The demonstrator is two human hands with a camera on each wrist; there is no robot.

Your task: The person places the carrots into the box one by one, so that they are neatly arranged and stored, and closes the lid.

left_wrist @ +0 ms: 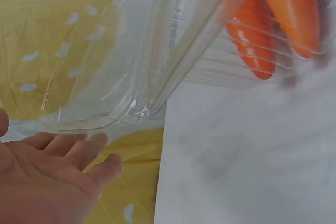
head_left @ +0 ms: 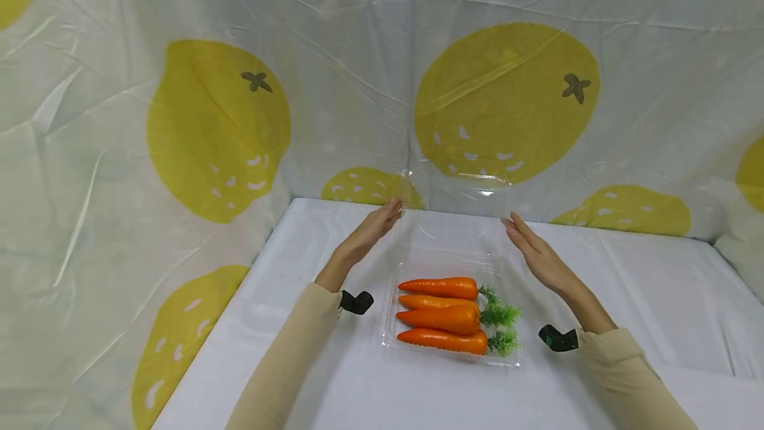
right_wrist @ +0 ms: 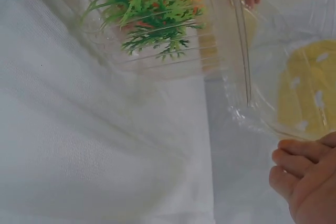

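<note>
A clear plastic clamshell box [head_left: 510, 364] lies on the white table with its lid [head_left: 447, 239] standing raised at the back. Several orange carrots [head_left: 444, 318] with green leafy tops [head_left: 500, 314] lie side by side in its base, leaves toward the right. At the lid's left edge is my left hand [head_left: 371, 229], its fingers extended; in the left wrist view the fingertips [left_wrist: 98, 139] reach the lid's rim. My right hand [head_left: 540, 256], fingers also extended, is at the lid's right edge; its fingertips [right_wrist: 286, 145] meet or nearly meet the rim.
A white cloth covers the table [head_left: 627, 297]. Behind it and on the left hangs a pale sheet [head_left: 352, 85] printed with yellow lemons. Black wrist mounts [head_left: 357, 302] sit at both sleeve cuffs, to either side of the box.
</note>
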